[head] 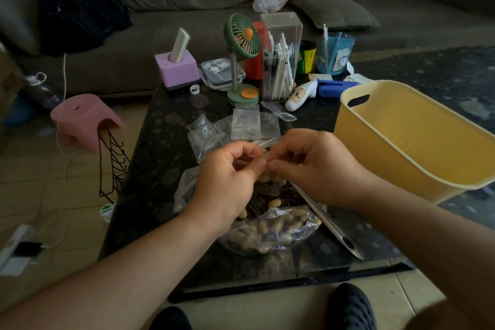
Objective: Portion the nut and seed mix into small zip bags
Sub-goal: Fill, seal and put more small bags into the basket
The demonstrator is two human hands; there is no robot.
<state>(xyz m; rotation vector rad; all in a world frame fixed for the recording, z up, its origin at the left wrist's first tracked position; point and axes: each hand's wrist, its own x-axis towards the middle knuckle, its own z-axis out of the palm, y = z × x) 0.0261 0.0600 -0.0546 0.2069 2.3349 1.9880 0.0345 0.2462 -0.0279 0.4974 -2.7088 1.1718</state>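
A pink stool sits on the floor at about 9 o'clock from the hands, next to a black wire rack. On the dark counter, a purple box stands at 11 o'clock, far back. A green fan stands at 12 o'clock, and just right of it is a clear holder full of pens.

Some empty small zip bags lie flat on the counter just past the hands, at 12 o'clock.

The left hand has its fingers curled and pinches the top edge of a small zip bag. The right hand pinches the same edge from the other side, so the fingertips of both hands nearly meet. A few pale nuts show inside that little bag, between the two hands.

Right under the hands, at 6 o'clock, is a big clear bag of nut and seed mix, open on the counter. A long shiny metal scoop lies beneath the right hand, slanting down toward 5 o'clock.

A yellow basket stands at 3 o'clock, just beside the right hand. Two black shoes show at the bottom.
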